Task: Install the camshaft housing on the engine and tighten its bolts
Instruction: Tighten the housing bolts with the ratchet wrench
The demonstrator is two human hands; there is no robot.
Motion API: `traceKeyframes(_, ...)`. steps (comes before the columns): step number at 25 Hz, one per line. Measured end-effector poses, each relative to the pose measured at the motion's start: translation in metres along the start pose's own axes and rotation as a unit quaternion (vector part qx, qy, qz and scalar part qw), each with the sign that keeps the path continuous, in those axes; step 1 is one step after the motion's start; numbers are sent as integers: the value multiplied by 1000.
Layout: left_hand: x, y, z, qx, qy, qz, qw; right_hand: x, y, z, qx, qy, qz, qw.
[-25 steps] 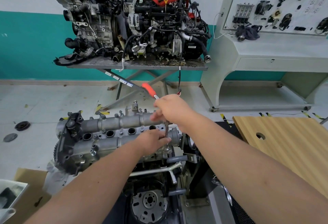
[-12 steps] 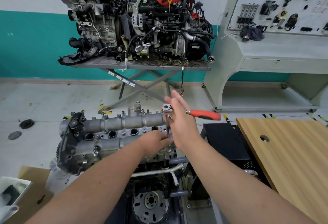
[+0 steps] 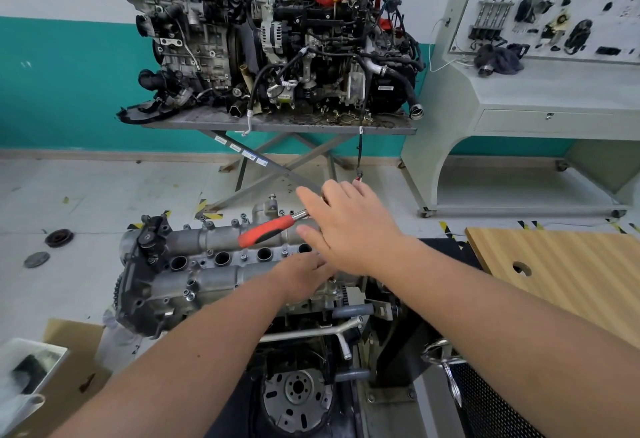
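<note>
The grey camshaft housing (image 3: 207, 264) sits on top of the engine in front of me, with bolts along its edges. A ratchet with a red handle (image 3: 266, 231) stands over the housing's right end, handle pointing left. My right hand (image 3: 349, 229) holds the ratchet's head between thumb and fingers. My left hand (image 3: 301, 276) lies just below it on the housing, at the ratchet's extension bar. The bar and my left fingertips are hidden under my right hand.
Two other engines rest on a metal stand (image 3: 277, 124) against the far wall. A wooden board with a hole (image 3: 554, 274) lies to the right. A grey training console (image 3: 536, 101) stands at the back right. Cardboard (image 3: 72, 368) and round parts (image 3: 59, 237) lie on the floor at left.
The ratchet handle has swung round from pointing right to pointing left. My right hand has moved over the ratchet's head. My left hand has stayed at the same bolt.
</note>
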State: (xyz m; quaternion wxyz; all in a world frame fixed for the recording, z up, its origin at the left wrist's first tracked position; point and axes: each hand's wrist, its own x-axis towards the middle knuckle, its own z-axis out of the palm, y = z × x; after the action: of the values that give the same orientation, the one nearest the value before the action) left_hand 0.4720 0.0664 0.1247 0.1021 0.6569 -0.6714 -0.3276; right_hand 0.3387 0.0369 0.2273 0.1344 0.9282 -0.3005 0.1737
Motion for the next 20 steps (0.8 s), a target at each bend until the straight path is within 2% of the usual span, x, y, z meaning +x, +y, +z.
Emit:
traceKeyframes(2,2,-2,0,-16,-1,-4,1000,5,3,-10,-16,-63,-4,998)
traceKeyframes(5,1,-3,0,-39,10,-2,999,22,8,-16,4,-93,24,995)
traceKeyframes(7,2,-4,-1,-29,12,-1,1000,33,9,-17,134,-143,120,973)
traceKeyframes(8,2,-4,0,-19,13,2,1000,36,10,-16,251,-156,193,936)
traceKeyframes(9,2,-5,0,-9,14,5,1000,36,9,-14,393,-159,276,863)
traceKeyframes(10,2,-4,0,-1,13,8,1000,34,5,-14,536,-150,349,754)
traceKeyframes(11,3,-5,0,4,11,12,1000,30,0,-13,657,-123,392,632)
traceKeyframes(12,2,-4,0,10,9,15,1000,26,-3,-11,742,-76,408,526)
traceKeyframes(13,2,-4,0,12,7,21,1000,22,-5,-8,794,-21,417,442)
traceKeyframes(14,2,-4,0,11,6,25,1000,18,-7,-2,823,32,418,383)
traceKeyframes(15,3,-4,0,6,5,28,1000,14,-9,3,835,75,408,362)
traceKeyframes(16,4,-5,0,3,4,28,1000,8,-10,8,826,106,393,391)
traceKeyframes(17,5,-5,0,1,2,27,1000,2,-12,14,797,120,373,460)
traceKeyframes(19,4,-5,-1,-7,7,21,1000,-10,-17,22,680,133,306,652)
traceKeyframes(20,4,-5,-1,-6,6,15,1000,-14,-19,27,600,165,255,740)
